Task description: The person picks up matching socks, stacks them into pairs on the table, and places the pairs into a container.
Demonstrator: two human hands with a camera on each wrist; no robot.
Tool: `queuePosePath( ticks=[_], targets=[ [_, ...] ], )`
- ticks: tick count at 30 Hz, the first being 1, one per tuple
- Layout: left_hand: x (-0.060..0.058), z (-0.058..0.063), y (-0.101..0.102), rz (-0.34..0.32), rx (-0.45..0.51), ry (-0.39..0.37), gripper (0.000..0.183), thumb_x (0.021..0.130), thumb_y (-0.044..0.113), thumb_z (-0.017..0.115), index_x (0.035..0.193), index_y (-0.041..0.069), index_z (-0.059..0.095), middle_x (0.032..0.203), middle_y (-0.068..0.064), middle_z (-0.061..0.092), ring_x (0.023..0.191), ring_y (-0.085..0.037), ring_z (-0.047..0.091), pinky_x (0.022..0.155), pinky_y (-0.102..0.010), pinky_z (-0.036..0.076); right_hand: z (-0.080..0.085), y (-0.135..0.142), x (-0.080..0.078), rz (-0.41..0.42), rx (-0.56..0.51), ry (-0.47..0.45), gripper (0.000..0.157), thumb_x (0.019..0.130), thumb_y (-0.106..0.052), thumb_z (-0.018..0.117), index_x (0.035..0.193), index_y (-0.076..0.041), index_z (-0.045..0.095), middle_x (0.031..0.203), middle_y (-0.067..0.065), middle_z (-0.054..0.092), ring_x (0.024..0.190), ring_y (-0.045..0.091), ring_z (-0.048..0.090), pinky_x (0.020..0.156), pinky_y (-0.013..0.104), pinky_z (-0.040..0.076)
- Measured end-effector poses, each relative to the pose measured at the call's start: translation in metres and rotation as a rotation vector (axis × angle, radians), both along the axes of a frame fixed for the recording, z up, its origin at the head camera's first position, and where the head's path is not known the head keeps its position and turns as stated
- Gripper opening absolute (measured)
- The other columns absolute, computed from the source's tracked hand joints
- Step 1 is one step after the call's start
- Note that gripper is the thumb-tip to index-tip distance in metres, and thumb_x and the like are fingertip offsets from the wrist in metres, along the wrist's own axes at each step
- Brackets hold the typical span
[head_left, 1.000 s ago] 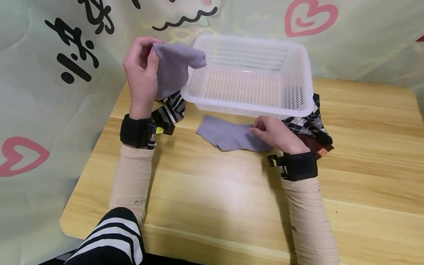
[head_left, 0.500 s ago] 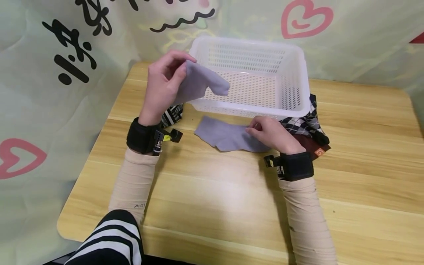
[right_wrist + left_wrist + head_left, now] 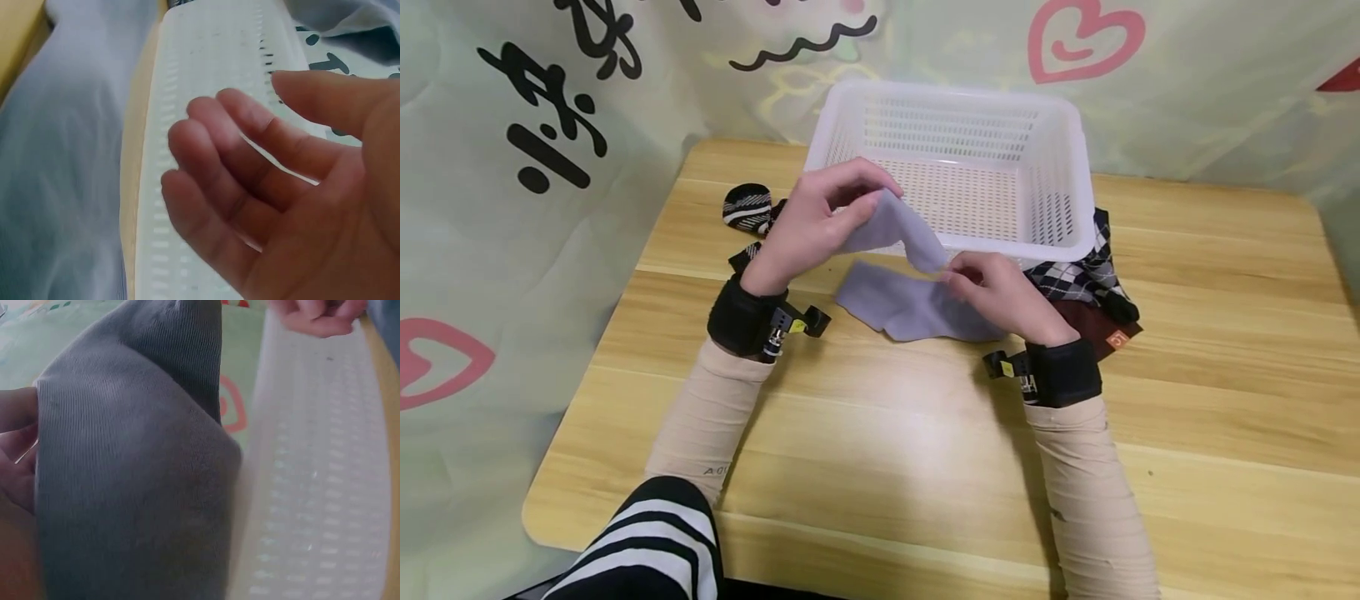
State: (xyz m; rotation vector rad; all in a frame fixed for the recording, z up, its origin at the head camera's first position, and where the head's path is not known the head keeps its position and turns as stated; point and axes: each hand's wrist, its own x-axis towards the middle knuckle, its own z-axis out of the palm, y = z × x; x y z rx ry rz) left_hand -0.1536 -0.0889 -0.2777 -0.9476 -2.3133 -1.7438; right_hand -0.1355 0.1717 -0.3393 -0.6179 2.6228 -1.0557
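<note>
My left hand (image 3: 820, 218) pinches a lavender-grey sock (image 3: 916, 236) by its cuff, between thumb and fingers, in front of the basket. The sock's narrow end hangs toward my right hand (image 3: 1002, 293). In the right wrist view the right hand's fingers (image 3: 200, 153) are loosely bent with nothing between them, thumb apart. In the head view its fingertips come right up to the hanging end. A second lavender-grey sock (image 3: 902, 302) lies flat on the table under the right hand. Ribbed knit shows on the held sock (image 3: 134, 469) in the left wrist view.
A white perforated plastic basket (image 3: 985, 245) stands at the back of the wooden table (image 3: 880, 467). Left of it lies a black-and-white patterned sock (image 3: 747, 208), partly behind the left hand. At right are a checked sock (image 3: 1078, 282) and a dark red item (image 3: 1086, 323) with an orange label.
My left hand has brought the held sock rightward and down, from the basket's left side to beside my right hand. The right hand has risen slightly above the lying sock.
</note>
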Motion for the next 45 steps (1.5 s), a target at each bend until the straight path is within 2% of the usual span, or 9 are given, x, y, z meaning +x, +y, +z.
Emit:
queuePosePath(
  ticks=[5, 10, 14, 20, 25, 33, 38, 42, 45],
  targets=[
    [0.002, -0.004, 0.007, -0.045, -0.050, -0.030, 0.017, 0.098, 0.008, 0.056, 0.106, 0.002, 0.069, 0.107, -0.009, 0.069, 0.094, -0.013, 0.063, 0.085, -0.028, 0.052, 0.000, -0.004, 0.000, 0.039, -0.087, -0.011, 0.018, 0.098, -0.009, 0.050, 0.104, -0.002, 0.066, 0.087, 0.012, 0.068, 0.078, 0.017, 0.058, 0.066, 0.021, 0.044],
    [0.002, -0.007, 0.011, -0.076, -0.062, -0.018, 0.016, 0.098, 0.007, 0.056, 0.106, 0.002, 0.069, 0.107, -0.009, 0.069, 0.097, -0.012, 0.063, 0.086, -0.029, 0.052, 0.000, -0.008, 0.002, 0.069, -0.221, -0.106, 0.021, 0.095, -0.001, 0.047, 0.106, -0.002, 0.064, 0.089, 0.014, 0.067, 0.080, 0.020, 0.060, 0.069, 0.025, 0.048],
    [0.001, -0.011, 0.015, -0.088, -0.088, -0.024, 0.016, 0.098, 0.006, 0.056, 0.106, 0.001, 0.069, 0.108, -0.010, 0.069, 0.098, -0.011, 0.062, 0.085, -0.028, 0.053, 0.000, -0.012, 0.003, 0.105, -0.276, -0.117, 0.017, 0.095, -0.003, 0.051, 0.106, -0.003, 0.065, 0.088, 0.014, 0.067, 0.080, 0.026, 0.063, 0.070, 0.028, 0.051],
    [-0.002, -0.015, 0.018, -0.099, -0.113, -0.043, 0.017, 0.099, 0.006, 0.054, 0.108, 0.002, 0.068, 0.112, -0.009, 0.068, 0.103, -0.011, 0.061, 0.090, -0.027, 0.052, 0.001, -0.014, 0.004, 0.131, -0.277, -0.101, 0.013, 0.096, -0.010, 0.057, 0.101, -0.001, 0.065, 0.088, 0.016, 0.068, 0.080, 0.028, 0.064, 0.072, 0.026, 0.051],
    [-0.004, -0.017, 0.019, -0.108, -0.103, -0.039, 0.020, 0.097, -0.001, 0.052, 0.107, 0.002, 0.068, 0.111, -0.009, 0.069, 0.104, -0.011, 0.062, 0.090, -0.027, 0.052, 0.002, -0.013, 0.005, 0.123, -0.259, -0.092, 0.016, 0.095, -0.016, 0.060, 0.106, -0.005, 0.063, 0.089, 0.013, 0.066, 0.080, 0.023, 0.061, 0.073, 0.026, 0.049],
    [-0.007, -0.021, 0.020, -0.141, -0.075, -0.089, 0.036, 0.090, -0.013, 0.040, 0.103, 0.003, 0.069, 0.106, -0.008, 0.070, 0.101, -0.012, 0.061, 0.090, -0.029, 0.050, 0.003, -0.012, 0.004, 0.071, -0.285, -0.074, 0.039, 0.088, -0.015, 0.068, 0.126, -0.010, 0.060, 0.108, 0.008, 0.062, 0.097, 0.018, 0.053, 0.086, 0.032, 0.042],
    [-0.008, -0.024, 0.021, -0.170, -0.032, -0.135, 0.038, 0.096, -0.009, 0.033, 0.102, 0.003, 0.069, 0.105, -0.008, 0.069, 0.100, -0.015, 0.064, 0.093, -0.032, 0.051, 0.004, -0.013, 0.005, 0.034, -0.323, -0.061, 0.042, 0.088, -0.017, 0.069, 0.128, -0.010, 0.059, 0.117, 0.009, 0.064, 0.102, 0.017, 0.054, 0.090, 0.031, 0.040],
    [-0.008, -0.025, 0.022, -0.135, -0.046, -0.153, 0.026, 0.101, 0.002, 0.043, 0.103, 0.002, 0.069, 0.105, -0.009, 0.069, 0.100, -0.013, 0.063, 0.091, -0.030, 0.051, 0.003, -0.015, 0.005, 0.007, -0.358, -0.060, 0.037, 0.092, -0.014, 0.064, 0.128, -0.007, 0.059, 0.119, 0.011, 0.064, 0.102, 0.014, 0.057, 0.090, 0.025, 0.044],
    [-0.007, -0.026, 0.024, -0.098, -0.083, -0.136, 0.014, 0.097, 0.004, 0.057, 0.105, 0.002, 0.069, 0.109, -0.007, 0.068, 0.103, -0.011, 0.062, 0.090, -0.028, 0.051, 0.003, -0.017, 0.006, -0.019, -0.395, -0.056, 0.032, 0.098, -0.014, 0.057, 0.128, -0.004, 0.059, 0.120, 0.014, 0.065, 0.101, 0.011, 0.060, 0.087, 0.021, 0.048]
  ],
)
